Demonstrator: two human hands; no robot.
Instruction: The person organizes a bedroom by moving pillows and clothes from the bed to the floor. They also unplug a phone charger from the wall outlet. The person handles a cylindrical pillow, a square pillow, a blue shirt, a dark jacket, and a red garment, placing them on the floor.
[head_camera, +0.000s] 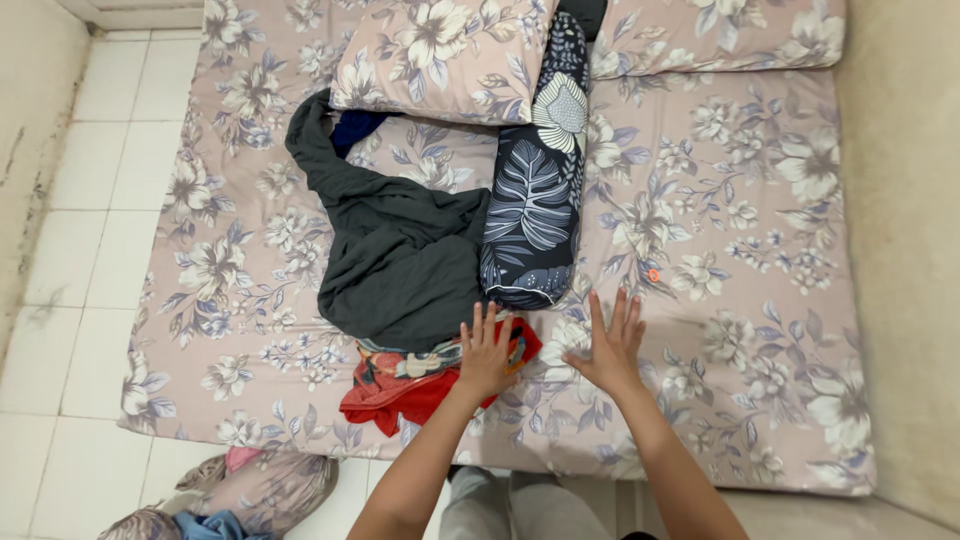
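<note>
My left hand (487, 352) lies flat, fingers spread, on a red patterned cloth (400, 388) crumpled at the near edge of a floral-sheeted mattress (740, 280). Palm down with fingers apart, my right hand (609, 347) rests on the bare sheet just to the right, holding nothing. A dark grey garment (395, 250) is heaped just beyond the red cloth. A long navy bolster with a leaf print (535, 190) lies beside the heap, its near end just ahead of my fingers.
Two floral pillows (440, 50) (720, 30) sit at the head of the mattress. White floor tiles (90, 200) run along the left. More cloth (240, 490) is bundled on the floor at the near left. A beige wall (905, 250) borders the right side.
</note>
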